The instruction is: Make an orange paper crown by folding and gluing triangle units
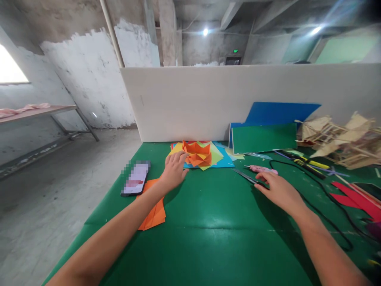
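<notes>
My left hand [175,170] is open, its fingers stretched out beside a folded orange paper piece [198,154] with a zigzag rim. That piece sits on a stack of coloured paper sheets [224,157]; whether my fingertips touch it I cannot tell. Under my left forearm lie flat orange paper sheets [154,216], partly covered. My right hand [275,190] is open over the dark handle end of a pair of scissors [245,176], thumb and fingers apart. Just beyond those fingers rests a pink glue gun [260,169].
A phone [136,178] lies at the table's left side. Blue [279,112] and green boards [264,138] lean against a white partition [190,103]. To the right are a wooden stick model [342,137], a black cable [324,190] and red strips [354,196].
</notes>
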The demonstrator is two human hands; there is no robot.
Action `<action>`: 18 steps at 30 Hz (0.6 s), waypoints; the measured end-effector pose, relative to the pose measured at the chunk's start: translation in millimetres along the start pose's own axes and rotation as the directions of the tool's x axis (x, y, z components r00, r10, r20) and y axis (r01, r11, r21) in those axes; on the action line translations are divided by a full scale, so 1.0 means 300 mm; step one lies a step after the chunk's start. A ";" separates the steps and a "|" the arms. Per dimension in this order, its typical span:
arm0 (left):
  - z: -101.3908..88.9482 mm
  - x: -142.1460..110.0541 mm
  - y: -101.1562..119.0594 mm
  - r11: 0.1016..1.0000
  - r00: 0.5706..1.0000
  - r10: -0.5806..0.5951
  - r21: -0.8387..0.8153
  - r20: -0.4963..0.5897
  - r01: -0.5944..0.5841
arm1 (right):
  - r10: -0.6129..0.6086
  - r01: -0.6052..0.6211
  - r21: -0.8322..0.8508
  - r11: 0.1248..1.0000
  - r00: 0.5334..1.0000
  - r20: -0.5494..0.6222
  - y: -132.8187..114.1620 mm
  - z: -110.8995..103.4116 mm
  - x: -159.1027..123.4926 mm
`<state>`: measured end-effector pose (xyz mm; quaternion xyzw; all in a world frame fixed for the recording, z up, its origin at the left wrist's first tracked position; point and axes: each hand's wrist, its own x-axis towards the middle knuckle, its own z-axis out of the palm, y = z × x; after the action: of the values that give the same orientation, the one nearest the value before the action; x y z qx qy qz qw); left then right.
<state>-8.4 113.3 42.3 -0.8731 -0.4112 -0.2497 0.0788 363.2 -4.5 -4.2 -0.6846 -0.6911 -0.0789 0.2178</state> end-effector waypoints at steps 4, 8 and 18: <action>-0.045 -0.219 -0.049 0.988 0.983 -0.153 0.003 0.099 0.154 | -0.010 0.011 -0.014 1.000 0.997 0.072 0.056 0.007 -0.018; -0.047 -0.377 -0.072 0.976 0.952 -0.207 -0.018 0.225 0.217 | -0.085 0.085 0.001 0.996 0.996 0.005 0.005 0.003 -0.008; -0.101 -0.392 0.009 0.966 0.923 -0.037 -0.224 0.382 0.132 | -0.092 0.066 0.310 0.948 0.993 0.069 -0.246 0.115 0.258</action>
<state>-80.6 21.4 9.7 -0.8890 -0.4220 -0.1303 -0.1207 286.6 76.5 10.7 -0.6169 -0.7302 0.0492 0.2895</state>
